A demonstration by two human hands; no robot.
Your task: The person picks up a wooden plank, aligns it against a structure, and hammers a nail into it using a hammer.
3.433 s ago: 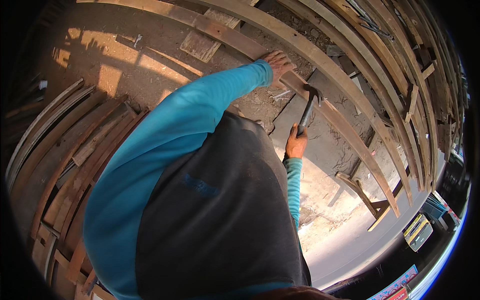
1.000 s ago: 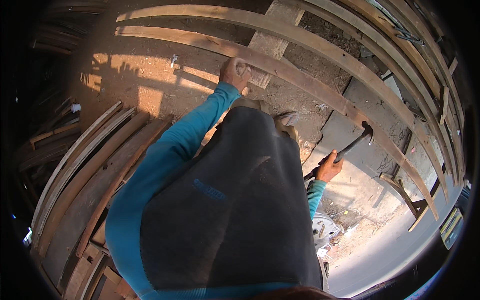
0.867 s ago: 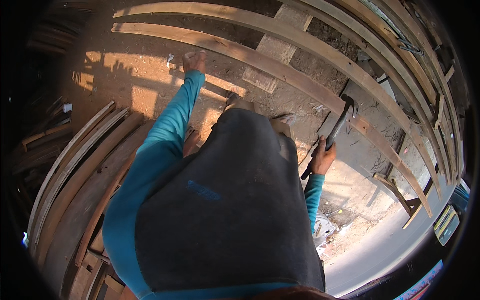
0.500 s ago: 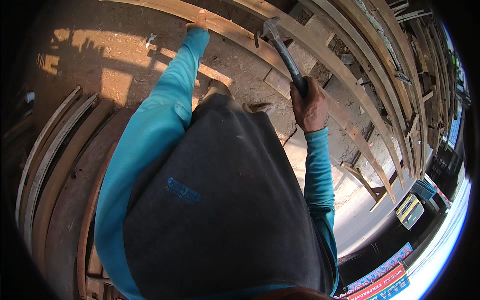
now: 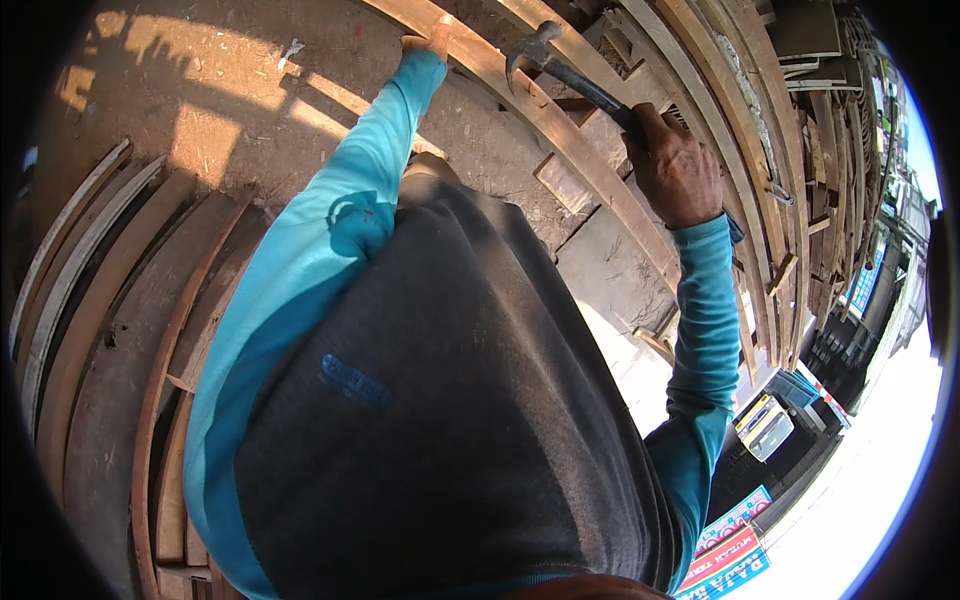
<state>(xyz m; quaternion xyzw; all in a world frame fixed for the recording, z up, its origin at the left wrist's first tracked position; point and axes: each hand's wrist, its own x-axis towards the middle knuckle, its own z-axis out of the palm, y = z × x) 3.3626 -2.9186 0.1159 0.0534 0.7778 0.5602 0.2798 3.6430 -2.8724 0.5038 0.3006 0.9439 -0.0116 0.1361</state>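
Observation:
My right hand (image 5: 682,172) is closed around the dark handle of a claw hammer (image 5: 588,90). The hammer's metal head points to the left, above or against a long wooden plank (image 5: 562,132); the gap cannot be judged. At the top of the view, my left hand (image 5: 430,42) grips the same plank, thumb laid across it and fingers partly hidden. Both arms are in turquoise sleeves. The plank runs from the upper middle down to the right, in front of my body.
Several long boards (image 5: 745,110) stand in rows on the right. More curved-looking boards (image 5: 110,330) lean at the left. Short wood pieces (image 5: 564,184) lie on the dirt floor (image 5: 225,95). Beyond, at lower right, are a yellow vehicle (image 5: 765,428) and a colourful banner (image 5: 725,560).
My right hand has moved right and farther out, and the hammer's handle lies flatter. My left hand still holds the plank. The whole view has shifted a little.

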